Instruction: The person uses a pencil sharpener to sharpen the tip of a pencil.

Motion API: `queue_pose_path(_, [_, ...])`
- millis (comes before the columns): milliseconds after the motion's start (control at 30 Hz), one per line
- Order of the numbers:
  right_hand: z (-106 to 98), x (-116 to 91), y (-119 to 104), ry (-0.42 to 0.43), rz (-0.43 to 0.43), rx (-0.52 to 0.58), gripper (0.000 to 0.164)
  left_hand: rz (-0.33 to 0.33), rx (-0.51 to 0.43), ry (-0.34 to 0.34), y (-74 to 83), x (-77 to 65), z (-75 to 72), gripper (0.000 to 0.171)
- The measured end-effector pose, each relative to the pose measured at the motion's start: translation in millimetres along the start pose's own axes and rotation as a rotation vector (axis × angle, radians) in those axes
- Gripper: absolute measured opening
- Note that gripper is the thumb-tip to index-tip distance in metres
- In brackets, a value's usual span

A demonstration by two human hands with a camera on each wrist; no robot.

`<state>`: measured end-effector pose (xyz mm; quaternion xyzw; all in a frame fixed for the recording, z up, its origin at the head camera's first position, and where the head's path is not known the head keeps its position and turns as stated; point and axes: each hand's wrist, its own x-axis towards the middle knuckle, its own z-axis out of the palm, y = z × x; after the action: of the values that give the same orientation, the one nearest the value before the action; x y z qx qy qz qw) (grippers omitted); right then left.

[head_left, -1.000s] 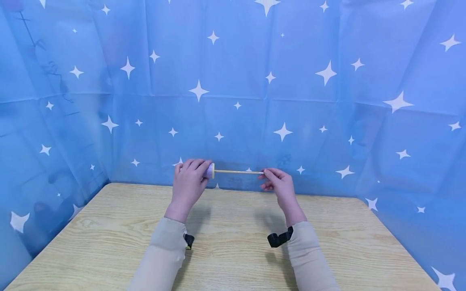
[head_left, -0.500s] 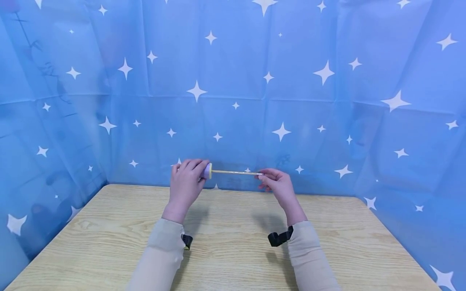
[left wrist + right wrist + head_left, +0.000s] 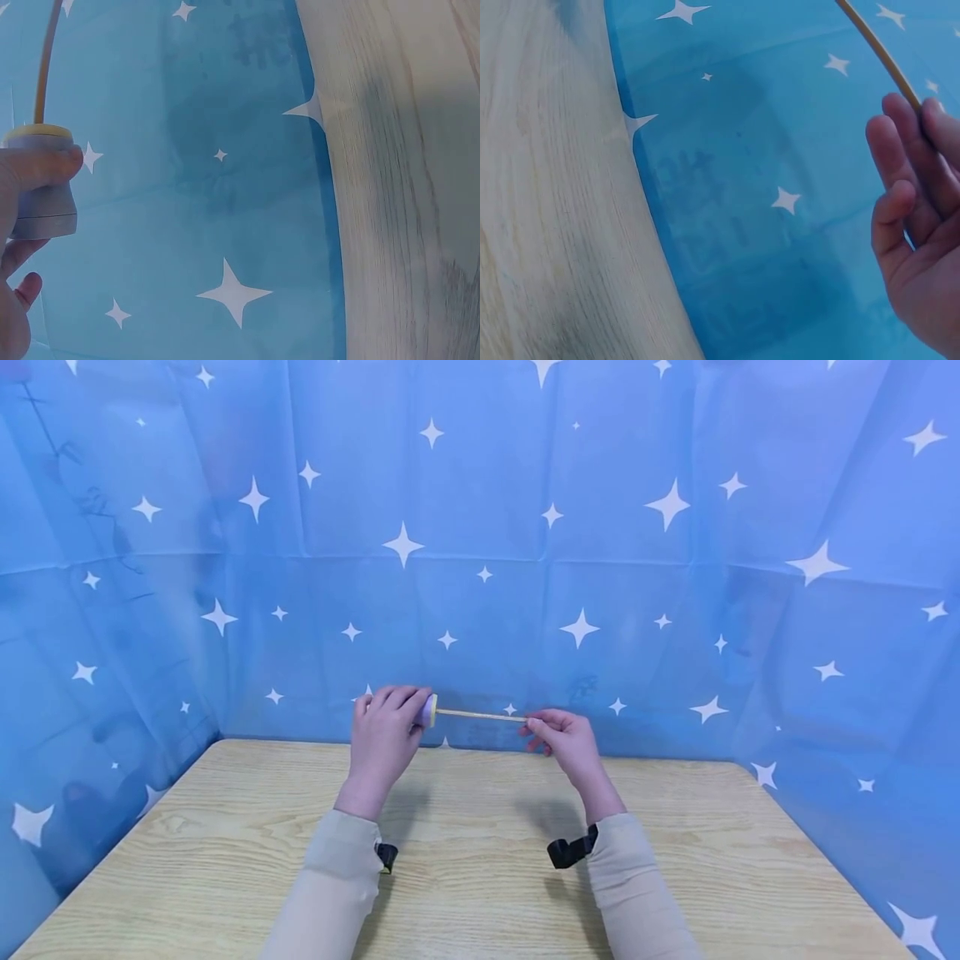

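Observation:
My left hand (image 3: 384,735) grips a small lavender pencil sharpener (image 3: 46,204) with a yellow rim, its body narrowing at the middle. Fingers hide most of it in the head view. A thin yellow pencil (image 3: 480,716) sticks out of the rimmed end and runs level to the right. Thumb and fingers of my right hand (image 3: 566,739) pinch the pencil's far end, the other fingers loosely bent. In the right wrist view the pencil (image 3: 881,51) comes down from the top to the fingertips. Both hands are raised above the table's far edge.
Below the hands lies a light wood-grain table (image 3: 480,868). A blue curtain (image 3: 480,468) with white stars hangs behind it and along the sides. Black wrist cameras sit at both cuffs, the right one (image 3: 572,852) jutting inward.
My right hand loosened and slid slightly left along the pencil, and its fingertips now cover the pencil's end. The left hand, after a slight shift left, keeps its grip on the sharpener.

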<state>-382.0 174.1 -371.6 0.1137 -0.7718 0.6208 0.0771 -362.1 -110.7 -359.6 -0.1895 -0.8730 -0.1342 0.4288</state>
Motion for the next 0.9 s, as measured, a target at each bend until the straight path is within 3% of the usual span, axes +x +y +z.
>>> queue_pose_path(333, [3.8, 0.5, -2.9, 0.061, 0.026, 0.006, 0.035, 0.013, 0.004, 0.013, 4.6, 1.5, -0.4, 0.047])
queue_pose_path(633, [7.5, 2.3, -2.3, 0.12, 0.118, 0.156, 0.041, 0.044, -0.01, 0.039, 7.4, 1.4, -0.2, 0.044])
queue_pose_path(900, [9.3, 1.7, -0.8, 0.104, 0.132, 0.203, 0.044, 0.04, -0.004, 0.015, 6.5, 1.2, 0.3, 0.047])
